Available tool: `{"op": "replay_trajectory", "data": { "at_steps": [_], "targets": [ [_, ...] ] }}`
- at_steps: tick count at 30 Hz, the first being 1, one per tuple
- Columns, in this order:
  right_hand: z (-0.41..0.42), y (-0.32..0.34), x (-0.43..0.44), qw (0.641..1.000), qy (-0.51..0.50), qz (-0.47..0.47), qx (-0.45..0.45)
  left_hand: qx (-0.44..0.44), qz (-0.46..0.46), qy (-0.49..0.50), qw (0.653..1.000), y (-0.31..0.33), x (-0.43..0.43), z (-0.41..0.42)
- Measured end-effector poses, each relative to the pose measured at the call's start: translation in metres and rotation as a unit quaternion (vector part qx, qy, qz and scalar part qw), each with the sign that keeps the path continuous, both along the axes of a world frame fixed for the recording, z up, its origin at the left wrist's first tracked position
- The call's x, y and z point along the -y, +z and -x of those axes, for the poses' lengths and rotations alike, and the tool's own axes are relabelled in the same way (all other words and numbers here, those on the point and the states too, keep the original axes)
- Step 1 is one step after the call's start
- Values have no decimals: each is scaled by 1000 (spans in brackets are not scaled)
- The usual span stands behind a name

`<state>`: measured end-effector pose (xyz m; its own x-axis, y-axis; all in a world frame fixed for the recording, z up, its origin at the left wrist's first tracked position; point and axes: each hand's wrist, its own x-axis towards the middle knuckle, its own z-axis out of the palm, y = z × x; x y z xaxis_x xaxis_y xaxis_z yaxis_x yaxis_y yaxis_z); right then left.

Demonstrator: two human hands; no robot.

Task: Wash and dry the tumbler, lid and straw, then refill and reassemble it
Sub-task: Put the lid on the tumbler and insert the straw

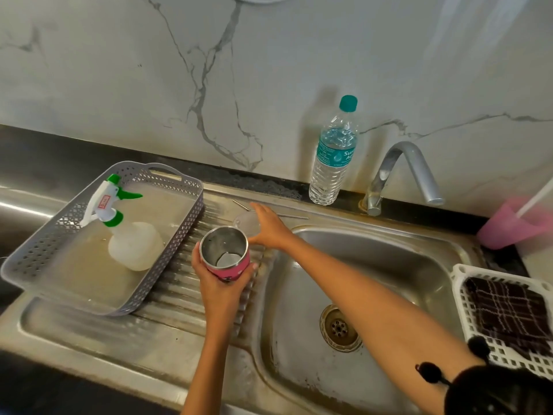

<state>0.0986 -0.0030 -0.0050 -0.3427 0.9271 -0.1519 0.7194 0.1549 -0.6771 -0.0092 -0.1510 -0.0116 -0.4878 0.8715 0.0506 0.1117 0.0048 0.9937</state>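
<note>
Over the drainboard (179,295), my left hand (220,290) grips the tumbler (230,269) while my right hand (270,227) lays straight fingers on the lid (244,221) just beyond it.

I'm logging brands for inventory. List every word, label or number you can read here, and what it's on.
"Sur", with "A" starting the line below: teal label of the water bottle; the rest curves out of view.
Small print on that label: too small to read.
Red sticker on the spray bottle: blurred, unreadable.
Pink tumbler: no text shows.
</note>
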Motion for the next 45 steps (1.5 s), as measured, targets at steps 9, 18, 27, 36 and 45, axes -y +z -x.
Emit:
{"op": "replay_trajectory", "data": {
  "at_steps": [9, 18, 27, 36, 45],
  "targets": [
    [3, -14, -2, 1000, -5, -9, -1, -2, 30, -7, 1000, -1, 0, 6],
    [-87, 48, 46, 994, -91, -24, -63, -1, 50, -76, 996, 0, 19, -5],
    [-168, 149, 154, 999, 4, -15, -51, -18, 22, -268, 963, 9, 34, -76],
    [-197, 152, 187, 999, 34, -14, 5, -10, 23, -376, 926, 23, 48, -131],
    [-201, 138, 203, 1000, 11, -25, 2, -21, -10, -395, 918, 35, 50, -134]
  ]
}}
